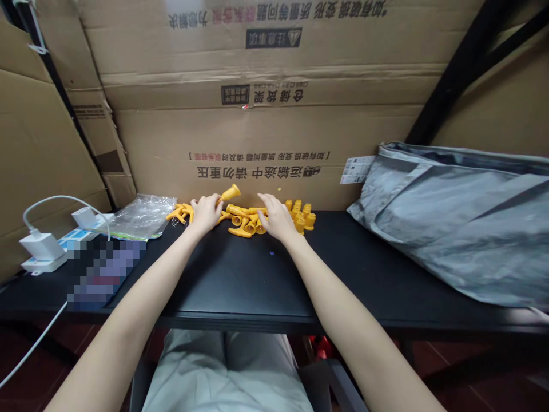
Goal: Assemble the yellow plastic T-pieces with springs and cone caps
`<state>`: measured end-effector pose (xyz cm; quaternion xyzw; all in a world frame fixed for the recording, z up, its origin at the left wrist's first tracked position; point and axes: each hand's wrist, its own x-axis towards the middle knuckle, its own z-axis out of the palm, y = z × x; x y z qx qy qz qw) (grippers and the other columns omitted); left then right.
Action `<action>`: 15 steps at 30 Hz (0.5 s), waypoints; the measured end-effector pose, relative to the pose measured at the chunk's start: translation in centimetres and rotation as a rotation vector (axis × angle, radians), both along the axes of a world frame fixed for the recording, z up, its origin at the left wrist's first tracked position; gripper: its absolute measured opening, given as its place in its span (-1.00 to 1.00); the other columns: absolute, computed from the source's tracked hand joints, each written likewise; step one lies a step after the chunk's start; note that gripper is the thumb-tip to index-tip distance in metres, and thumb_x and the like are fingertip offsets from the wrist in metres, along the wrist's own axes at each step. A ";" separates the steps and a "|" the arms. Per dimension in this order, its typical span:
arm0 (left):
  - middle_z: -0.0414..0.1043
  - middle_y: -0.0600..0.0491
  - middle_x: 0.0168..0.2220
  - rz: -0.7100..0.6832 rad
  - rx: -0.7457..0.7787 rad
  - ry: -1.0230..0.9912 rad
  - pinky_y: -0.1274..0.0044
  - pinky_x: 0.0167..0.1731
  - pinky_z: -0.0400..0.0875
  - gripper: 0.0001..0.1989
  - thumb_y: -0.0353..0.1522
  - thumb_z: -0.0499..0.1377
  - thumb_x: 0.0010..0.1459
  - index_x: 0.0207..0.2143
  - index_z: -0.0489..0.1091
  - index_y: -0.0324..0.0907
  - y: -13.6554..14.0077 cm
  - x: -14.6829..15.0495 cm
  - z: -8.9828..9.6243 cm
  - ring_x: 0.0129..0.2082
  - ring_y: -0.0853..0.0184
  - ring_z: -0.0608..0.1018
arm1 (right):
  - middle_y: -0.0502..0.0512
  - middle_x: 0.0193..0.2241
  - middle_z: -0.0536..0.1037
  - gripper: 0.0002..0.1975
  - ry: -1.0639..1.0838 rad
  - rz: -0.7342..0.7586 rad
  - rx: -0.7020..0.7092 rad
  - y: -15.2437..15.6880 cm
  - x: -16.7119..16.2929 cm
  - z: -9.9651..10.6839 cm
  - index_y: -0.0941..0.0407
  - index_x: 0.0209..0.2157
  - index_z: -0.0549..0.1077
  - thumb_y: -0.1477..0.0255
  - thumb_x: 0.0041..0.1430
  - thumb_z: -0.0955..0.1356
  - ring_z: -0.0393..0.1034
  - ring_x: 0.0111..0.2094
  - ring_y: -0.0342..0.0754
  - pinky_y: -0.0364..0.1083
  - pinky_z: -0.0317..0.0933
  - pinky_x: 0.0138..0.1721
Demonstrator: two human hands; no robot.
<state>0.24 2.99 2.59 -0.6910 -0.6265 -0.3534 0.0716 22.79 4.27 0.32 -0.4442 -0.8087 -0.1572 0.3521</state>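
Note:
My left hand is closed around a yellow plastic corkscrew, its flared bell end pointing up and to the right. The handle end is hidden in my fingers. Just left of that hand lie yellow T-shaped handles with thin metal spirals. Between my hands is a loose pile of yellow corkscrews, with T-handles and bell ends showing. My right hand hovers at the pile's right side, fingers apart, seemingly holding nothing. Beyond it, several yellow bell-shaped cups stand grouped, partly hidden by the hand.
A clear plastic bag lies at the left, near a white charger on a power strip and a blurred-out flat object. A grey fabric bag fills the right side. Cardboard walls the back of the black table.

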 end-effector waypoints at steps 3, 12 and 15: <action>0.53 -0.06 -0.18 -0.037 0.032 0.196 0.15 0.05 0.11 -0.79 -0.33 0.00 0.26 -0.17 0.41 -0.11 -1.3 0.2 -1.1 -0.08 0.13 0.44 | 0.28 0.21 0.28 -0.42 -0.036 0.080 0.020 -0.5 -0.7 0.2 0.12 0.30 0.09 0.40 0.26 0.21 0.23 0.15 0.13 0.11 0.20 0.06; 0.48 -0.05 -0.22 -0.216 0.147 0.404 0.13 0.18 -0.04 -0.74 -0.32 -0.03 0.30 -0.14 0.44 -0.09 -2.5 0.2 -2.9 -0.07 0.20 0.44 | 0.24 0.17 0.36 -0.54 -0.187 0.167 -0.001 -1.7 -3.1 -0.3 0.09 0.20 0.27 0.38 0.27 0.25 0.16 0.20 0.12 0.23 -0.06 0.20; 0.48 -0.03 -0.22 -0.263 0.159 0.398 0.15 0.20 -0.05 -0.74 -0.32 -0.03 0.29 -0.13 0.44 -0.06 -2.8 0.3 -3.0 -0.07 0.22 0.44 | 0.26 0.05 0.47 -0.63 -0.203 0.168 -0.024 -1.8 -3.6 -0.4 0.11 0.09 0.35 0.46 0.26 0.24 0.26 0.12 0.11 0.22 -0.06 0.18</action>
